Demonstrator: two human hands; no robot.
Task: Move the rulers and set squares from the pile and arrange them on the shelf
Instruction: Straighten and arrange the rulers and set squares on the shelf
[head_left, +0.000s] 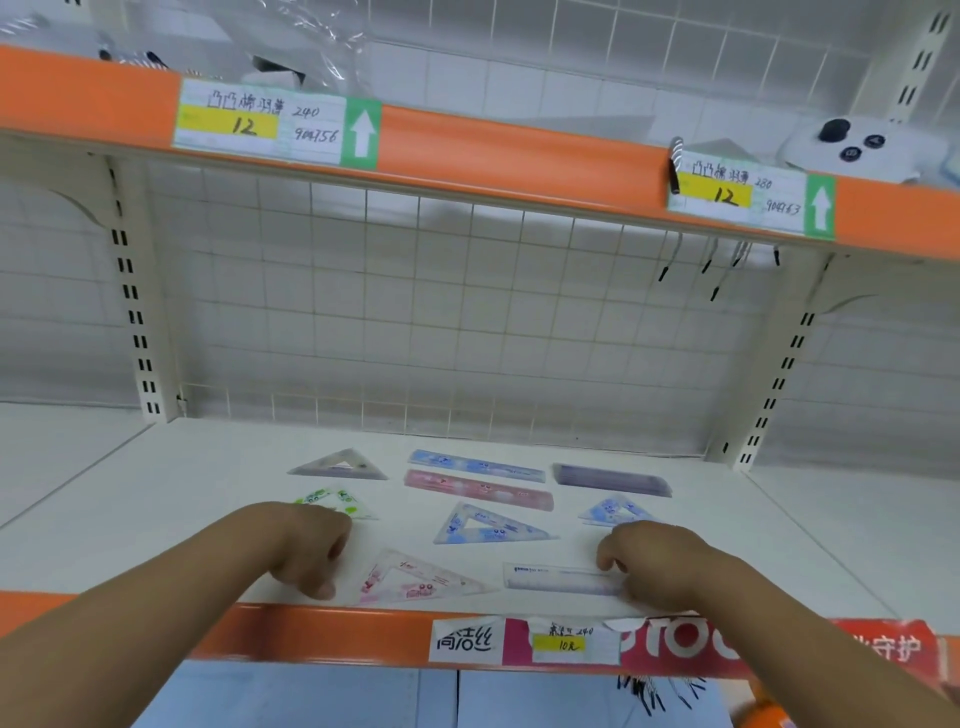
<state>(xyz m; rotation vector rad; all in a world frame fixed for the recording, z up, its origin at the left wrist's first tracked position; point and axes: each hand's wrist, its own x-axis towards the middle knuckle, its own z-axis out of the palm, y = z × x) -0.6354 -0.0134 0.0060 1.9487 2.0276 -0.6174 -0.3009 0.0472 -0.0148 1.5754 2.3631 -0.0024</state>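
At the front of the shelf (156, 493) lies the pink set square (415, 579), translucent with a cartoon print. Just right of it, the right hand (654, 566) pinches the end of the clear ruler (556, 578). Just left of it, the left hand (306, 545) is curled, and I cannot tell its grip. Behind it lie a blue set square (483, 527) and a pink ruler (478, 488).

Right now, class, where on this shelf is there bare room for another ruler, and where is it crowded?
Bare shelf left of the grey set square and green set square; bare right of the purple rulers; a strip along the wire grid. Crowded: centre front, between the left hand and right hand.
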